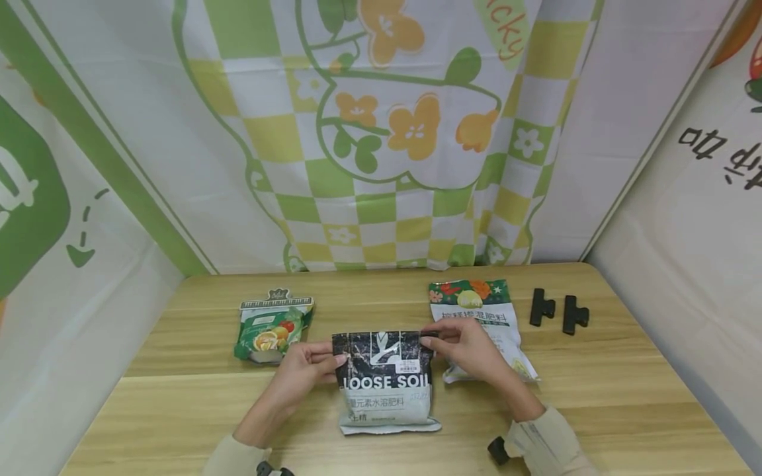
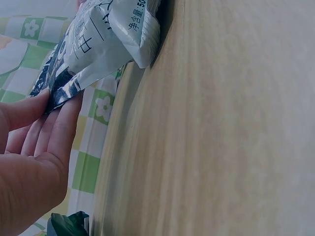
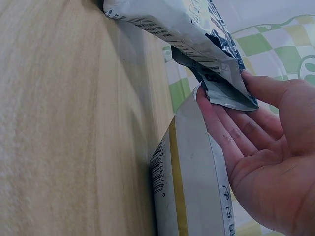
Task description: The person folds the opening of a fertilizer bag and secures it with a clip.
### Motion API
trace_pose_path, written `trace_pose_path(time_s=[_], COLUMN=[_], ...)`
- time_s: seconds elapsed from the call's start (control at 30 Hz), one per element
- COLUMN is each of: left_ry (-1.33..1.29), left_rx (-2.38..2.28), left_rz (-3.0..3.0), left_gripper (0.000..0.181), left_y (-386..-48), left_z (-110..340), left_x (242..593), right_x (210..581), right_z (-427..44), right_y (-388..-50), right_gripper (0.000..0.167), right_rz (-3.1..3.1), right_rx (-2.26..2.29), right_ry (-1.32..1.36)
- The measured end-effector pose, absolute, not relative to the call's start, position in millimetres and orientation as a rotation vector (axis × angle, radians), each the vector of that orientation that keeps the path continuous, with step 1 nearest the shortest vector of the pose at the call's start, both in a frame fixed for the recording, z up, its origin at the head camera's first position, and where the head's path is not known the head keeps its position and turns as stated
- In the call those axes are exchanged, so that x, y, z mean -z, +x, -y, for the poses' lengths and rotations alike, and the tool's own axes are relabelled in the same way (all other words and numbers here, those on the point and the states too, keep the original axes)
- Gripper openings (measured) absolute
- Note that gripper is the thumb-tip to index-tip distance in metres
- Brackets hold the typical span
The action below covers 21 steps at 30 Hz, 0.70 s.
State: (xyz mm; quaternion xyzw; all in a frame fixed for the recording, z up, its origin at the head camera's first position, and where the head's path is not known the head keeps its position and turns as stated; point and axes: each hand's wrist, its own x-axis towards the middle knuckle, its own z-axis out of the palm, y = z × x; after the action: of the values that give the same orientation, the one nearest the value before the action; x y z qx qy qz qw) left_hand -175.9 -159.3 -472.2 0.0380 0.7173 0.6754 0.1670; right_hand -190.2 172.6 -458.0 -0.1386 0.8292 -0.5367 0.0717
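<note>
A black and white bag printed LOOSE SOIL (image 1: 387, 390) stands near the table's front middle, its top edge between both hands. My left hand (image 1: 305, 373) pinches the upper left corner between thumb and fingers; the left wrist view shows this hand (image 2: 39, 147) with the thumb over the dark edge. The upper right corner is pinched by my right hand (image 1: 467, 347). In the right wrist view, the bag (image 3: 197, 29) has a folded flap of its top resting between thumb and fingers of the right hand (image 3: 266, 132).
Behind the right hand lies a white and green fertilizer bag (image 1: 503, 337). A green bag (image 1: 270, 334) with a black clip (image 1: 276, 301) across its top stands at the left. Two black clips (image 1: 542, 307) lie at the right of the wooden table (image 1: 196, 390).
</note>
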Motion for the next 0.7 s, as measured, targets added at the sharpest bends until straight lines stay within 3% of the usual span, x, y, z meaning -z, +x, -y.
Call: trace_pose_path(time_s=[0.7], left_ry=[0.098], left_rx=[-1.916], left_rz=[-2.036], left_gripper=[0.042], left_y=[-176], left_z=[159], left_x=[471], right_x=[450], right_z=[-184], right_y=[-191], right_gripper=[0.032], right_rz=[-2.606], right_rx=[1.541], right_ry=[-0.324])
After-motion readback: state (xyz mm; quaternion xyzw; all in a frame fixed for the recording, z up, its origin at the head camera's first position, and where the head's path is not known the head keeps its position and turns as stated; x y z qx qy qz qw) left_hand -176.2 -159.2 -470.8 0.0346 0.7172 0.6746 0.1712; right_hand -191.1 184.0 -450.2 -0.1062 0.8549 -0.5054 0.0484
